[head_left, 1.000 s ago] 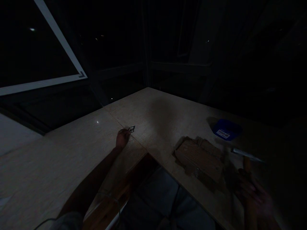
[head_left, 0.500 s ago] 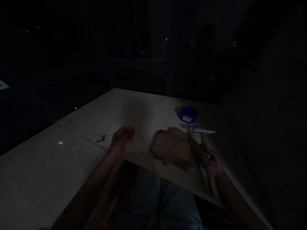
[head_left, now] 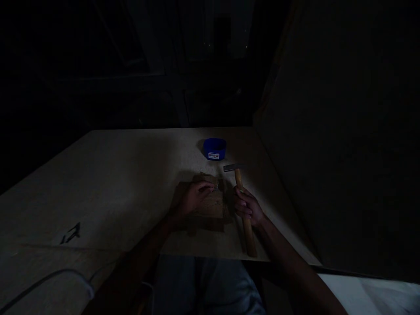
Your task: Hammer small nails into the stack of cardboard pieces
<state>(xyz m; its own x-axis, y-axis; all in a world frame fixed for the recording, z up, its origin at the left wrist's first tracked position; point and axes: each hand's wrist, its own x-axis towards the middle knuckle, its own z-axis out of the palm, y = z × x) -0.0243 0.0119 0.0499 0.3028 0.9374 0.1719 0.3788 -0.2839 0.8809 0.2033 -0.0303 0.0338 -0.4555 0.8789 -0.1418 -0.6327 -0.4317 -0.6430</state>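
Observation:
The scene is very dark. My left hand (head_left: pixel 196 197) rests on a wooden block (head_left: pixel 213 206) on the table, its fingertips pinched together near the block's far edge on something small that I cannot make out. My right hand (head_left: pixel 246 206) is wrapped round the wooden handle of a hammer (head_left: pixel 242 194), just right of the block. The hammer's metal head points away from me, toward the blue tub.
A small blue tub (head_left: pixel 214 148) with a label stands beyond the block. A few dark nails (head_left: pixel 70 235) lie at the left on the pale table (head_left: pixel 124 175). A dark panel (head_left: pixel 337 153) rises along the table's right side. A cable (head_left: pixel 49 280) runs at the lower left.
My view has swung right. My left hand has left the nails at the left and come onto the wooden block. My right hand has closed on the hammer handle beside the block.

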